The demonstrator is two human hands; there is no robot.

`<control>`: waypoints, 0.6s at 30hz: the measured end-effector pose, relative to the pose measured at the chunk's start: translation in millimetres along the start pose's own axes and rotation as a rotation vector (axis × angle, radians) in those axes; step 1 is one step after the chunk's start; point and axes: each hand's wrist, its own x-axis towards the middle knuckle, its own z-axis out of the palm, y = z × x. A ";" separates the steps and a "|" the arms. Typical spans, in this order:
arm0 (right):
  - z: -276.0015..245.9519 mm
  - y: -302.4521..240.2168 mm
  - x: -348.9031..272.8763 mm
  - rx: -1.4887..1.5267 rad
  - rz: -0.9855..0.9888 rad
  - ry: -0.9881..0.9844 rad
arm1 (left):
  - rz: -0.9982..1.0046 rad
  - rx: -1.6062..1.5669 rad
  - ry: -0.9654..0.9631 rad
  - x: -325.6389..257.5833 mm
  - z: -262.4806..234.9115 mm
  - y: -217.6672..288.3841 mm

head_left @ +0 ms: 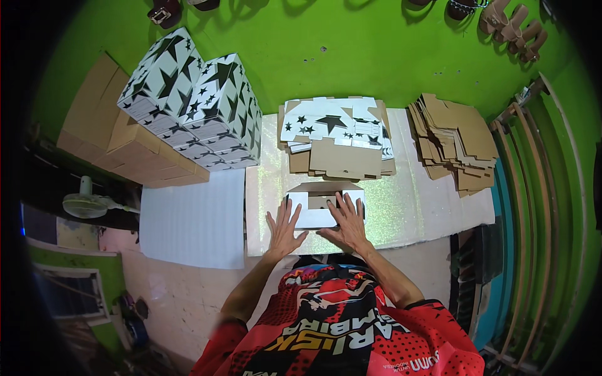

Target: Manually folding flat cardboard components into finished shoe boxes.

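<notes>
A small cardboard box (315, 219), white outside and brown inside, stands partly folded in front of me with a brown flap raised at its far side. My left hand (284, 229) lies against its left end, fingers stretched and spread. Over the right end rests my right hand (347, 224), its fingers also extended and apart, some reaching over the edge. Neither hand grips the box. Just beyond it lies a stack of flat box blanks (346, 156), the top one white with black stars.
Finished star-patterned boxes (216, 113) are piled at the left beside a large brown carton (141, 150). Brown cardboard blanks (454, 138) lie at the right of the glittery table (401, 213). A white sheet (191, 219) covers the left surface. Sandals (511, 28) hang on the green wall.
</notes>
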 end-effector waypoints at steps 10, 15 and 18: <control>-44.1 34.8 1.3 -0.083 0.013 -0.051 | 0.036 -0.099 -0.012 16.0 -25.1 -28.5; -68.6 66.6 26.1 0.029 0.021 -0.266 | 0.153 -0.089 -0.250 47.1 -53.7 -52.3; -73.6 58.7 30.9 0.134 0.055 -0.364 | 0.063 -0.086 -0.274 51.8 -55.3 -51.0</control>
